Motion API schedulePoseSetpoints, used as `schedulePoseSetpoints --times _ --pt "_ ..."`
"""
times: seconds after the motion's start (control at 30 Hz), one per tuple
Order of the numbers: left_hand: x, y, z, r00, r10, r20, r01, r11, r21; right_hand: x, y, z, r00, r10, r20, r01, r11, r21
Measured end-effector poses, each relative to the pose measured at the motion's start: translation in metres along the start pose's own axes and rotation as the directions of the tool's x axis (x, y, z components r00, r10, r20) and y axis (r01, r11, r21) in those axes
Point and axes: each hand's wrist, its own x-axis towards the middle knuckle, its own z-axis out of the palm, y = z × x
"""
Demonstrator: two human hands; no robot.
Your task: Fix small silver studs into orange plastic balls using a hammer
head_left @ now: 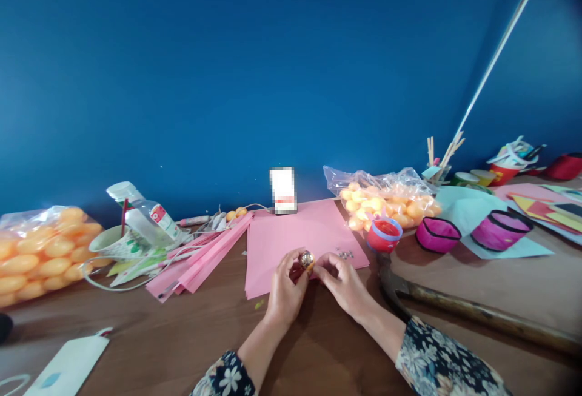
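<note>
Small round gold piece (307,259), gleaming like metal! | rectangular pink paper sheets (293,235), matt and smooth | clear crinkled plastic bag (384,185), all gloss | long brown wooden handle (482,314), looking worn

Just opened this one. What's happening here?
A person works at a brown table with both bare hands. The left hand has a small, shiny gold round object in its grip, and the right hand's fingertips are close against its side; whether they hold anything is unclear. Both are at the near edge of flat pink paper sheets, where small silvery pieces lie. A clear plastic bag of orange balls sits beyond, to the right.
</note>
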Motion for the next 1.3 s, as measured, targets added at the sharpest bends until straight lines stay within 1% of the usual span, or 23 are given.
schedulePoseSetpoints --times 0.13,0.3,0.53,0.7,0.87,1.13,1.3 --pt "-0.0003 0.001 0.0 1.0 0.0 0.002 0.0 1.0 0.001 0.0002 0.0012 -0.0001 0.999 -0.017 -0.044 0.017 1.0 0.002" --pt "0.0002 -0.0002 -0.0004 1.0 0.006 0.002 -0.006 1.0 -0.01 0.0005 0.0007 -0.0004 0.999 0.0 0.032 -0.003 0.997 0.079" --pt "-0.0003 -0.0023 -0.0005 1.0 0.005 -0.003 -0.005 1.0 0.005 0.0004 0.0017 0.0001 0.999 0.02 0.026 -0.024 0.988 0.155" --pt "-0.0005 -0.002 -0.001 1.0 0.002 0.002 -0.002 1.0 -0.005 0.0008 0.0016 0.0001 1.0 0.007 0.017 -0.01 0.992 0.128" --pt "-0.0003 -0.0039 -0.0012 1.0 0.005 -0.002 -0.005 1.0 0.004 0.0003 0.0017 -0.0001 1.0 0.031 -0.003 -0.031 0.995 0.098" --pt "-0.001 -0.0026 -0.001 1.0 0.006 -0.004 -0.006 1.0 0.02 0.0001 -0.0002 -0.0007 0.999 0.042 0.009 -0.043 0.989 0.143" --pt "-0.0007 -0.0018 -0.0008 1.0 0.002 -0.001 -0.002 1.0 0.01 0.0002 0.0012 -0.0008 0.999 0.047 0.005 -0.047 0.991 0.125"
